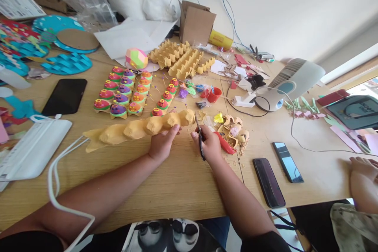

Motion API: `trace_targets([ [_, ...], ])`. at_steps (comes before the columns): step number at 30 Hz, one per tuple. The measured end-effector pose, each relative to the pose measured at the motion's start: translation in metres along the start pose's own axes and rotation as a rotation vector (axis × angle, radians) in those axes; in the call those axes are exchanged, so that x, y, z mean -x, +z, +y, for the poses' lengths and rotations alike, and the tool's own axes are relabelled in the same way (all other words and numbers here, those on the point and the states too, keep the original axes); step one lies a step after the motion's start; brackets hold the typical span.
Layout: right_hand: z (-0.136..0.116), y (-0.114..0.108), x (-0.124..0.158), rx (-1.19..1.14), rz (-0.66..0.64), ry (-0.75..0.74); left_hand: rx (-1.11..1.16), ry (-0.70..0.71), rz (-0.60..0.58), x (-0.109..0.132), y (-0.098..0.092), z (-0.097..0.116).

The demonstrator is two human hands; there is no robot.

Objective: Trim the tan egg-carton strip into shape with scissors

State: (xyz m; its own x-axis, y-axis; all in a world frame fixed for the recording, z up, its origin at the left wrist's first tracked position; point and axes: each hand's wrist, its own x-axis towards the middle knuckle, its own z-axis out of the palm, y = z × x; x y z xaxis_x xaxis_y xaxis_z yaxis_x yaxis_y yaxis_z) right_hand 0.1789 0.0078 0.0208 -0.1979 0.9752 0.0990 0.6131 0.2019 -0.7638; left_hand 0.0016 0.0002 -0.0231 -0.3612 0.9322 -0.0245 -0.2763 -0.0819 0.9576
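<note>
My left hand [164,141] grips a long yellow egg carton strip [132,129] near its right end, the cups facing up. The strip is held above the table and reaches out to the left. In my right hand [211,145] is a small dark craft knife or pair of scissors [201,141], its tip at the right end of the strip; which of the two I cannot tell. Just right of that hand lie cut carton pieces [233,130] with crumbs and a red holder [226,143]. Behind the strip stand rows of painted carton caterpillars [121,90] with pins.
Uncut egg cartons [180,59] and a cardboard box [196,23] sit at the back. A grey fan [295,78] stands on the right, near two phones [268,183]. A dark tablet [65,96] and a white power strip [35,149] lie left. Another person's hand [364,169] rests far right.
</note>
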Motion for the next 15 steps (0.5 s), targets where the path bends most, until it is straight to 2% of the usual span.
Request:
trace_targets([
  [6, -0.0018, -0.0008, -0.0009, 0.069, 0.005, 0.048, 0.030, 0.054, -0.084, 0.0021, -0.0009, 0.0042],
  [11, -0.0013, -0.0016, -0.0016, 0.080, 0.009, 0.049, 0.089, 0.031, -0.103, 0.0013, -0.0006, 0.0041],
  [15, 0.0020, -0.0009, -0.0030, 0.060, 0.010, 0.040, 0.106, 0.015, -0.071, -0.0012, -0.0004, 0.0023],
])
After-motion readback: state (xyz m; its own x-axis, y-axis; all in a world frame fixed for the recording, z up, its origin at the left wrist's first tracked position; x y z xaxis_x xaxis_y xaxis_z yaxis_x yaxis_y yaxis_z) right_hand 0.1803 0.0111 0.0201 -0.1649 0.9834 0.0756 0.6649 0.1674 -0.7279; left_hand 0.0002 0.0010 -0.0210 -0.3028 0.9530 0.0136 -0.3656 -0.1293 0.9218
